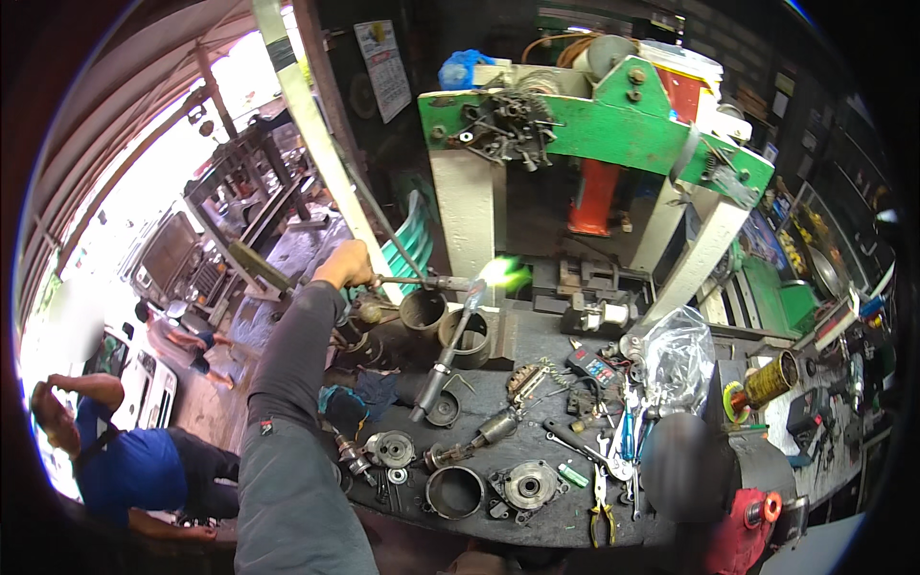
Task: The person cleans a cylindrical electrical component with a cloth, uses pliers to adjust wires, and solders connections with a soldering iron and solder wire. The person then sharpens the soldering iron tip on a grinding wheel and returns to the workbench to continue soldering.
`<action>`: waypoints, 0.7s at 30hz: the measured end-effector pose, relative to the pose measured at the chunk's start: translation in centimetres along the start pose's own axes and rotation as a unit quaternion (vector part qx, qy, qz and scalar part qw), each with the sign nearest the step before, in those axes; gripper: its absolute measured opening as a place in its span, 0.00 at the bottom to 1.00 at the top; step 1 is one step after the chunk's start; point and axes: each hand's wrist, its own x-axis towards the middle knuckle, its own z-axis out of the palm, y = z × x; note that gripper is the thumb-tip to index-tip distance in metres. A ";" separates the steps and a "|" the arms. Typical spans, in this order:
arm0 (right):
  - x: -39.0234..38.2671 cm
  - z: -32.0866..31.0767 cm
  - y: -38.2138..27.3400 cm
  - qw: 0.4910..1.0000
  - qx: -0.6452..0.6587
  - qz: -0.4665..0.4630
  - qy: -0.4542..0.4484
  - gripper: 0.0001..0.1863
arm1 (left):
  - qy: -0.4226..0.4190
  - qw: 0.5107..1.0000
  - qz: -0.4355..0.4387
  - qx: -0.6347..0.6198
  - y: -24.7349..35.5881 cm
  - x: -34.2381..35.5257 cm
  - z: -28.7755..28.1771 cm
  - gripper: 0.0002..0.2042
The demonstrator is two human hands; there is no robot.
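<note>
My left hand (347, 265), in a dark grey sleeve, reaches out over the far left of the workbench. Its fingers are wrapped round a dark, rod-like tool (436, 283) that points to the right. A bright yellow-green glow (503, 273) shines just past the tool's tip. Below the glow a grey metal shaft (443, 372) with a thicker collar stands at a slant. Its upper end meets the tool's tip, beside a round metal pot (468, 340); whether they touch I cannot tell. Another metal pot (423, 311) stands under the tool. My right hand is out of the picture.
On the dark workbench (565, 522) lie a metal ring (454, 493), a round housing (527, 487), yellow-handled pliers (602, 513), wrenches and a clear plastic bag (678, 359). A green-and-white press frame (585, 134) rises behind. A person in blue (129, 470) is at the left.
</note>
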 end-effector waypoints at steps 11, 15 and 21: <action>-1.0 2.6 3.2 0.999 -0.012 0.032 -0.006 0.22 | 0.017 1.000 0.008 -0.001 -1.5 1.5 1.1 0.21; -1.8 3.6 6.8 0.997 -0.060 0.046 -0.028 0.23 | 0.056 0.992 0.113 -0.009 -4.6 3.5 3.0 0.19; -2.3 6.3 10.9 0.997 -0.037 0.047 -0.038 0.20 | 0.009 0.989 0.067 -0.128 -3.5 4.0 -2.5 0.21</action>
